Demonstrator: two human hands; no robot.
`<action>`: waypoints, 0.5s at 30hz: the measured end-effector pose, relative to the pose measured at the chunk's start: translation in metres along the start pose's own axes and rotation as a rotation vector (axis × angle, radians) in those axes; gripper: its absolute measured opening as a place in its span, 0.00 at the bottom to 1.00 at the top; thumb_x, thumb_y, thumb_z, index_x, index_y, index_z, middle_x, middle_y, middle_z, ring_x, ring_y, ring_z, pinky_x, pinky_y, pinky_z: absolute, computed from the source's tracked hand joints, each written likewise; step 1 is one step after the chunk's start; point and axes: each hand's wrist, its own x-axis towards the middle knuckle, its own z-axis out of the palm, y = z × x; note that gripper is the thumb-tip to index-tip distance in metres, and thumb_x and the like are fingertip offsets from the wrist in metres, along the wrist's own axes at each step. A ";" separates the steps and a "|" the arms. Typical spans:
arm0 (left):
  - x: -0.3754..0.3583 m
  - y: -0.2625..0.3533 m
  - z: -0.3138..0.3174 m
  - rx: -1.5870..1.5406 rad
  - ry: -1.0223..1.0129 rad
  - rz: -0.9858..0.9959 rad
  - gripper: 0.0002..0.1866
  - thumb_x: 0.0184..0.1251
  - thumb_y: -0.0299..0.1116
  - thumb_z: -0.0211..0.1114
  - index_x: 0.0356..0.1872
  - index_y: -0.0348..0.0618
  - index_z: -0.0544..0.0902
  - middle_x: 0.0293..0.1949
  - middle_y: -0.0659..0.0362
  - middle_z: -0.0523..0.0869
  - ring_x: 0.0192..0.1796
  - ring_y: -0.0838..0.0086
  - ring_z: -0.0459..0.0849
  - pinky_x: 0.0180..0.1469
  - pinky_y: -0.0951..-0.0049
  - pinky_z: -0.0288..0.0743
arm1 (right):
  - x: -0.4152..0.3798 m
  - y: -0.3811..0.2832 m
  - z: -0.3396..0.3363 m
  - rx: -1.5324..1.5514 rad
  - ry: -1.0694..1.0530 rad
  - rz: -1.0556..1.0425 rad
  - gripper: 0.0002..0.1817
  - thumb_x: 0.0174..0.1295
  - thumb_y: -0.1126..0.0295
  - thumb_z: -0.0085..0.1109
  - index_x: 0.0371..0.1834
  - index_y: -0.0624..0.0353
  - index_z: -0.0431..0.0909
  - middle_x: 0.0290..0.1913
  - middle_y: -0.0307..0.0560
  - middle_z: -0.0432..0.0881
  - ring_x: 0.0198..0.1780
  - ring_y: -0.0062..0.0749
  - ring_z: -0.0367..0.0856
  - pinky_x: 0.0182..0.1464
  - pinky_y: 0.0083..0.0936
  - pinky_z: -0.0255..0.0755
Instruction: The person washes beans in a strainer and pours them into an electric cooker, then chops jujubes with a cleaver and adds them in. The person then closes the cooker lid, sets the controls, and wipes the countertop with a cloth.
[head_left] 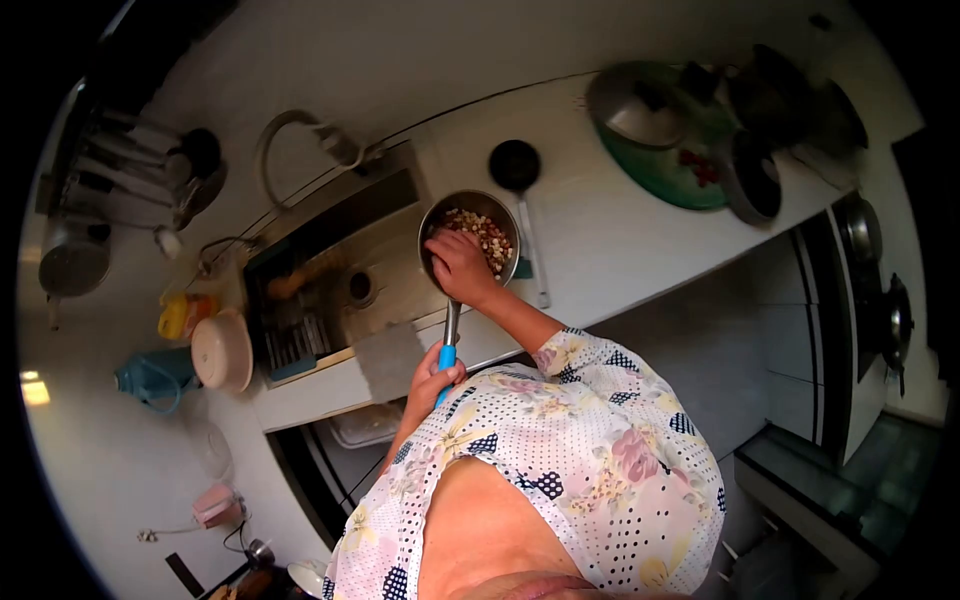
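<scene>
My left hand (437,376) is wrapped round the blue-gripped handle (447,358) of a round metal saucepan (516,234). The pan sits at the sink's right edge, over the white counter. Inside it lie small whitish and reddish-brown pieces (490,238) that look like nuts or beans. My right hand (460,264) reaches over the near rim into the pan's left side. Its fingers are bent and a little apart, touching the pieces or just above them; the fingertips are partly hidden. A black ladle (515,166) with a long metal handle lies on the counter right of the pan.
Left of the pan is the sink (385,262) with a curved faucet (290,125). A grey cloth (390,358) hangs over its front edge. Further right stand a green board (650,175), a lid (640,105) and a dark pan (752,180). Utensils (140,165) hang on the left wall.
</scene>
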 end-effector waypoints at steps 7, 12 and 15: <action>0.023 -0.064 0.119 -0.246 -0.262 -0.228 0.29 0.58 0.24 0.59 0.63 0.38 0.63 0.26 0.57 0.71 0.18 0.83 0.66 0.21 0.85 0.60 | -0.061 0.075 -0.187 1.140 0.309 0.748 0.19 0.66 0.79 0.45 0.61 0.61 0.66 0.59 0.47 0.74 0.58 0.34 0.76 0.58 0.27 0.71; 0.064 -0.135 0.225 -0.276 -0.395 -0.307 0.28 0.59 0.25 0.57 0.64 0.37 0.63 0.27 0.58 0.70 0.19 0.84 0.66 0.23 0.84 0.61 | -0.095 0.112 -0.366 1.283 0.364 0.690 0.30 0.69 0.48 0.41 0.65 0.59 0.62 0.64 0.50 0.70 0.68 0.38 0.64 0.63 0.30 0.60; 0.102 -0.179 0.285 -0.329 -0.518 -0.424 0.27 0.60 0.25 0.56 0.62 0.36 0.65 0.27 0.59 0.70 0.19 0.86 0.66 0.24 0.85 0.61 | -0.127 0.140 -0.453 1.247 0.424 0.681 0.33 0.69 0.44 0.38 0.66 0.59 0.61 0.65 0.51 0.69 0.68 0.39 0.64 0.64 0.30 0.59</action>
